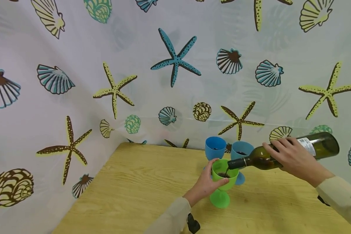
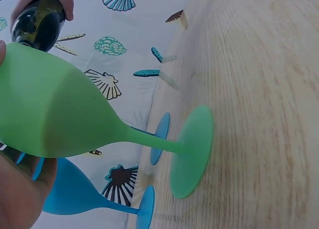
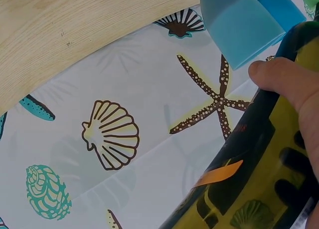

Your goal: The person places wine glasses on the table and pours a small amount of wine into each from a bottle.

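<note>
My left hand curls round the bowl of a green plastic goblet, thumb on the near side. Its foot is at the tabletop in the left wrist view. With my right hand I grip a dark green wine bottle round its body, tipped so the neck points left and down. The bottle's mouth lies over the goblet's rim, and a thin dark stream runs into the dark liquid inside. From the right wrist view, the bottle shows with my thumb across it.
Behind the green goblet stand a blue goblet and a lighter blue goblet, both with dark liquid inside. The wooden table meets a white curtain printed with starfish and shells at its back and left edges.
</note>
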A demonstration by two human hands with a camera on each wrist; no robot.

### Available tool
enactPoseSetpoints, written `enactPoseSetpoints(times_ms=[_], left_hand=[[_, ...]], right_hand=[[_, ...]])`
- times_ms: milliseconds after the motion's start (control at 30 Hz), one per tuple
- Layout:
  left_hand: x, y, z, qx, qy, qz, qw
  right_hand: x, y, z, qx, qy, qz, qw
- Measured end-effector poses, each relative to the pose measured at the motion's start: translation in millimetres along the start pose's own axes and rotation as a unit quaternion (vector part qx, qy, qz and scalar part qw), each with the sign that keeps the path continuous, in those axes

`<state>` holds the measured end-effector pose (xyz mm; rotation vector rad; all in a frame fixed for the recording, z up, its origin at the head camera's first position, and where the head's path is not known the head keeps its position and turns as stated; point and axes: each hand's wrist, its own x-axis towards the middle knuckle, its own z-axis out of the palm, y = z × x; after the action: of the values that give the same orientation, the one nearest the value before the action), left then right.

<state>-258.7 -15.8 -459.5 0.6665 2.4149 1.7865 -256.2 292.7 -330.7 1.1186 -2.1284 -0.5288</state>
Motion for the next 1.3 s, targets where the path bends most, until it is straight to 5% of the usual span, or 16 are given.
enactPoseSetpoints(times_ms=[1300], left_hand=[[1.6,0.3,-0.6,-0.008,-0.005,0.012,0.9999]], right_hand=[[7.6,4.8,-2.4,-0.022,0.017,-0.024,0.9993]])
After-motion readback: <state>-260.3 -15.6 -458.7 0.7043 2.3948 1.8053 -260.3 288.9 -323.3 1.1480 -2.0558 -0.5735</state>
